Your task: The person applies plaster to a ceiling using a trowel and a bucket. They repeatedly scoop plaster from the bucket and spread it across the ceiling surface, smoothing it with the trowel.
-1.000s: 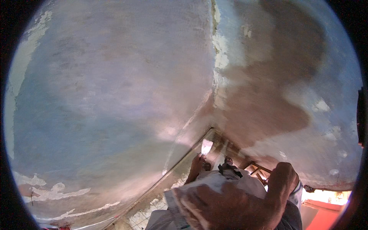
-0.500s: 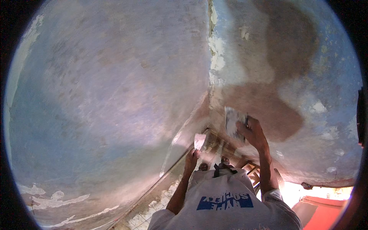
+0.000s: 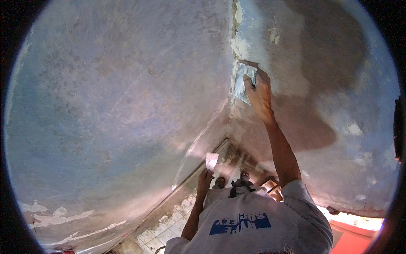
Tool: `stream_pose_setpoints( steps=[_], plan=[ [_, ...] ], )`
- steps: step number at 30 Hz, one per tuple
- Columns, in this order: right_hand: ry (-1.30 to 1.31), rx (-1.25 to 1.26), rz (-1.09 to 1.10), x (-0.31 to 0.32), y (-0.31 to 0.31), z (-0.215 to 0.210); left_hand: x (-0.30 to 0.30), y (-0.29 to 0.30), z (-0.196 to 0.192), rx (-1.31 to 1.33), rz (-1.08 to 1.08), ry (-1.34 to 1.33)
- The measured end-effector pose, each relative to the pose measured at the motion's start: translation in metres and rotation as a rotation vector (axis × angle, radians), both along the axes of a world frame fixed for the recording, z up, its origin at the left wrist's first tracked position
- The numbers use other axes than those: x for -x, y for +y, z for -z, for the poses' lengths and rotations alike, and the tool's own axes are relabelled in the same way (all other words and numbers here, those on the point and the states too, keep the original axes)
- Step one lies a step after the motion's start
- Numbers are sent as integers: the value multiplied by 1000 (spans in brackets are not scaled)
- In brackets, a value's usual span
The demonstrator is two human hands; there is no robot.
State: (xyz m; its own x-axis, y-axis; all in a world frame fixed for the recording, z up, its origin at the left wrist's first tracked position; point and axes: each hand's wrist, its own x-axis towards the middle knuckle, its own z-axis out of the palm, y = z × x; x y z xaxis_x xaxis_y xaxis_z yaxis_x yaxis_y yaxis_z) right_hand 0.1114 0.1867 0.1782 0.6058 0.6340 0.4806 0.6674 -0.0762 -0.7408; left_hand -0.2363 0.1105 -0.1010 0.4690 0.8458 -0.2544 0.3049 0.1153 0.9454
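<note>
My right hand (image 3: 262, 99) is raised to the wall corner and closed on a wide putty knife (image 3: 242, 88). The knife's flat, pale-smeared blade lies at the right side of the corner seam (image 3: 240, 46), where rough whitish filler runs up the wall. From here I cannot tell how firmly its edge presses. Lower down, in front of my body, my left hand (image 3: 204, 179) grips a second, smaller putty knife (image 3: 212, 161). Its blade points upward and looks pale; the handle is mostly covered by my fingers.
Patchy blue-grey walls meet at the corner, with my shadow on the right wall (image 3: 292, 122). White filler streaks (image 3: 63, 218) mark the lower left wall. My feet (image 3: 220, 182) stand above a dusty tiled floor (image 3: 163, 228). A red surface (image 3: 353, 241) shows at lower right.
My right hand has moved up and left with the wide putty knife, from the right wall to the corner seam. My left hand has dropped slightly leftward with its knife.
</note>
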Motion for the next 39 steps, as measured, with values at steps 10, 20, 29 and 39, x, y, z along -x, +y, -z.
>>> stream_pose_setpoints(
  steps=[10,20,29,39],
  plan=[
    [-139,-61,84,-26,27,17,13,-4,19,29,-58,-42],
    [-212,-35,81,-28,28,15,6,7,9,11,-4,-15],
    [-236,-89,123,-18,30,10,5,11,10,25,-24,-13],
    [289,-48,-40,-9,-37,31,16,11,28,-6,-39,-114]
  ],
)
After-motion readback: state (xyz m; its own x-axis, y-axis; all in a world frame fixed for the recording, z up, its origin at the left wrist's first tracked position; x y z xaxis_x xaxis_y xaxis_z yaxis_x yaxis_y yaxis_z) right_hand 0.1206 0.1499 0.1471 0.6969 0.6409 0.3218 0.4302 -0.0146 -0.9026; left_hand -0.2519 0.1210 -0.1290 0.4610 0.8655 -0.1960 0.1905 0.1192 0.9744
